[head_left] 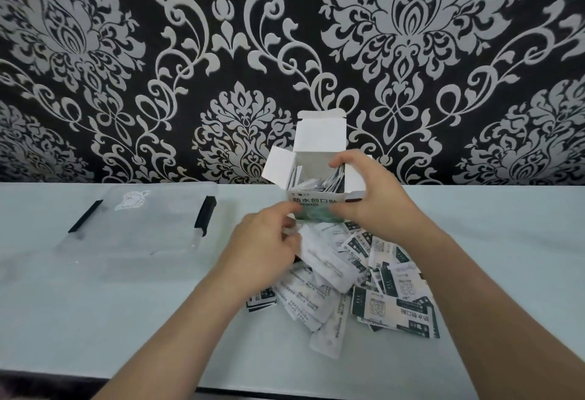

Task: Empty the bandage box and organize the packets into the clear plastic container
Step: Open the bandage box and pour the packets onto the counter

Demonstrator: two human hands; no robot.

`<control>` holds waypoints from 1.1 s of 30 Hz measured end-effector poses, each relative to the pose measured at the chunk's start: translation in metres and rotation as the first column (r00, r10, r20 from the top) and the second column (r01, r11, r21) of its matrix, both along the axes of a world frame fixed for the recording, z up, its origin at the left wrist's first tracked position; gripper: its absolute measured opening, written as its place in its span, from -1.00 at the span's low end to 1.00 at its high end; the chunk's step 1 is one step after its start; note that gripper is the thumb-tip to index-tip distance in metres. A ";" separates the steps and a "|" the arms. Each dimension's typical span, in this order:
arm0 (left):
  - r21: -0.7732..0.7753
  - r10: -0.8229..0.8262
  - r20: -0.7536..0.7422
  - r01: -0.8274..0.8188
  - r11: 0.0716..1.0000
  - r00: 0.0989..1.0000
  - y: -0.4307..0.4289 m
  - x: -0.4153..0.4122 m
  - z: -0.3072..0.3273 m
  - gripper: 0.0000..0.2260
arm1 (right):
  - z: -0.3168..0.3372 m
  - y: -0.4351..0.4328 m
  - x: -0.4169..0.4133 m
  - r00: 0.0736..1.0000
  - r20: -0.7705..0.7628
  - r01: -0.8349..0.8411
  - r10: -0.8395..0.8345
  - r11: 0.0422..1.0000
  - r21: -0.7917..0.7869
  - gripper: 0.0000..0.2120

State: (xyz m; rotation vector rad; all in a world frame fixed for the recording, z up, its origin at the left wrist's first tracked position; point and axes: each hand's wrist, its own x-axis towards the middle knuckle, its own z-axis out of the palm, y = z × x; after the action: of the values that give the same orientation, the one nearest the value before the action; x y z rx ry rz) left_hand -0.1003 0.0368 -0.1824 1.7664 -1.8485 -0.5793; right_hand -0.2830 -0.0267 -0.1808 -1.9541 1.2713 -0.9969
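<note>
Bandage box [316,192], upright, flaps open, part-full: right hand [375,200] clamps its right wall, seemingly for tipping, left hand [269,243] curled at its base, grip unclear; loose packets [391,304] before it, container [142,235] to its left.

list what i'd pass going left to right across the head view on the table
clear plastic container → left hand → bandage box → right hand. The pile of loose packets spreads beneath the box and both hands, so it has no clear place in the order.
</note>
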 end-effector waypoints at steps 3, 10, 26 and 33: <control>-0.425 0.105 0.166 -0.025 0.905 0.981 0.004 -0.002 0.013 -0.78 | 0.000 0.001 0.002 1.000 -0.005 0.001 -0.001 0.999 -0.051 -0.37; -0.450 0.065 0.109 -0.009 0.893 0.992 -0.020 -0.016 0.024 -0.84 | 0.002 0.013 0.020 0.990 -0.143 -0.065 0.022 0.951 -0.302 -0.25; -0.659 0.090 -0.041 -0.095 0.746 0.995 -0.029 0.004 0.022 -0.92 | -0.003 0.007 0.015 1.000 -0.020 -0.026 0.024 0.987 -0.156 -0.23; -0.407 -0.028 -0.428 -0.165 0.899 0.904 -0.011 0.023 0.025 -0.87 | -0.001 0.001 0.000 0.992 0.109 0.060 -0.059 0.998 -0.006 -0.23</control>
State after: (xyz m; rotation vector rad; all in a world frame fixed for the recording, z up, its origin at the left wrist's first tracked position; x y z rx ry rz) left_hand -0.0772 0.0262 -0.1577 1.2805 -1.4608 -0.4350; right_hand -0.2830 -0.0252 -0.1816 -1.8509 1.2724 -1.1249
